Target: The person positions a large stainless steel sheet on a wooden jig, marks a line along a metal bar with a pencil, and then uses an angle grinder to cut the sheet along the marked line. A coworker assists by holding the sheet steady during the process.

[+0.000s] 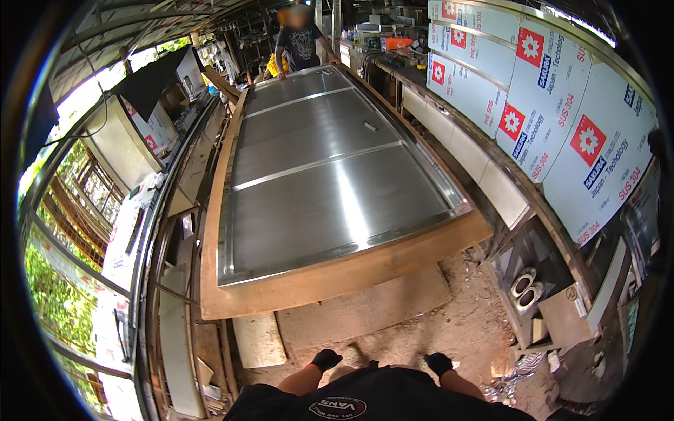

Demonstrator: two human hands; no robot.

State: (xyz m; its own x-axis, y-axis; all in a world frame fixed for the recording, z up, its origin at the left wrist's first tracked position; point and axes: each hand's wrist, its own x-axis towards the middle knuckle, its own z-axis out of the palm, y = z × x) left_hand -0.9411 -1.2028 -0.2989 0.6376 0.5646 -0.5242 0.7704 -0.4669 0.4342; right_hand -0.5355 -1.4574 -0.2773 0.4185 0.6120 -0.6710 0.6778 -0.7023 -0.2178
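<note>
My left hand (327, 360), in a dark glove, hangs low in front of my body. On the other side of my waist is my right hand (439, 363), gloved the same way. Both are apart from the large stainless steel panel (323, 210) ahead of me, and I see nothing held in either. Their fingers are too dark and small to read. The panel has a raised metal frame and crossbars, and lies flat on a wooden tabletop (337, 284). A small dark object (371, 126) rests on its far middle section.
At the table's far end a person (302, 45) stands with hands by the panel. Film-covered steel sheets (554, 119) lean along the right. Shoes (525, 289) sit on a low shelf there. A long bench (189, 175) runs down the left. Boards (365, 309) lie on the dirt floor.
</note>
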